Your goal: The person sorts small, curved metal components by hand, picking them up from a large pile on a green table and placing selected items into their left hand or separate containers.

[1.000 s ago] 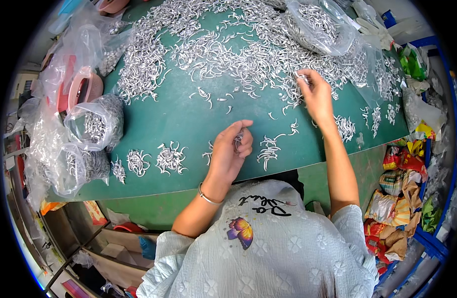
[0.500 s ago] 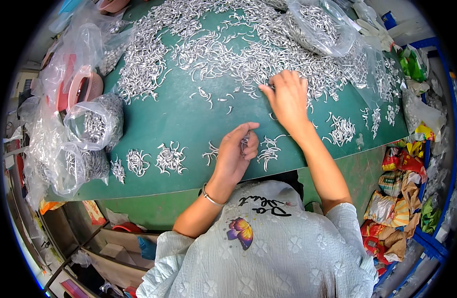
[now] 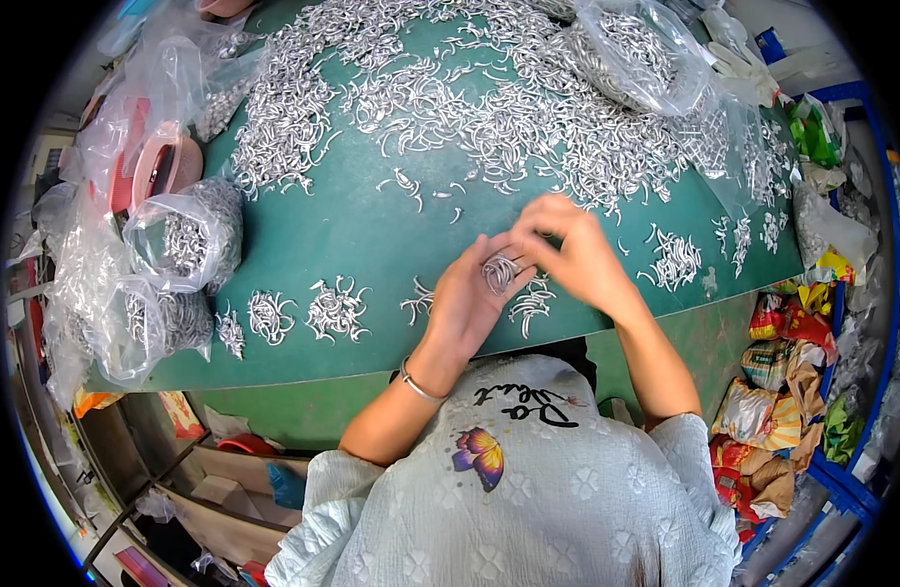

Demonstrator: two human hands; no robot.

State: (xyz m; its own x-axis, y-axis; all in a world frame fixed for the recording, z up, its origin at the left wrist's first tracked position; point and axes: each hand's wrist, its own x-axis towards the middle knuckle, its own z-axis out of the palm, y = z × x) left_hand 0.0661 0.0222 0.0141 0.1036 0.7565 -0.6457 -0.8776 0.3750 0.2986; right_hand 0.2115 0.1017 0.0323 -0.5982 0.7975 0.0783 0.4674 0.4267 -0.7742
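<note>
A loose clump of small curved silver metal pieces (image 3: pixel 500 275) lies in the upturned palm of my left hand (image 3: pixel 467 298), its fingers partly curled around them. Just to the right, my right hand (image 3: pixel 574 256) hangs over the left fingertips, thumb and fingers drawn together in a pinch. Blur hides what is between its fingertips. Below the hands, on the green tabletop (image 3: pixel 313 235), a small heap of curved pieces (image 3: pixel 533 305) lies to the right of the left palm. Another small heap (image 3: pixel 418 300) is partly covered by my left hand.
A broad pile of the same pieces (image 3: pixel 440 108) spreads over the far table. Small heaps (image 3: pixel 337 310) line the near edge, with another heap (image 3: pixel 675 259) at right. Filled plastic bags (image 3: pixel 181 245) and a pink basket (image 3: pixel 176 161) stand left; an open bag (image 3: pixel 631 54) lies far right.
My right hand has come back from the far pile toward me, to the left hand. My left hand has opened out, showing the metal pieces in its palm.
</note>
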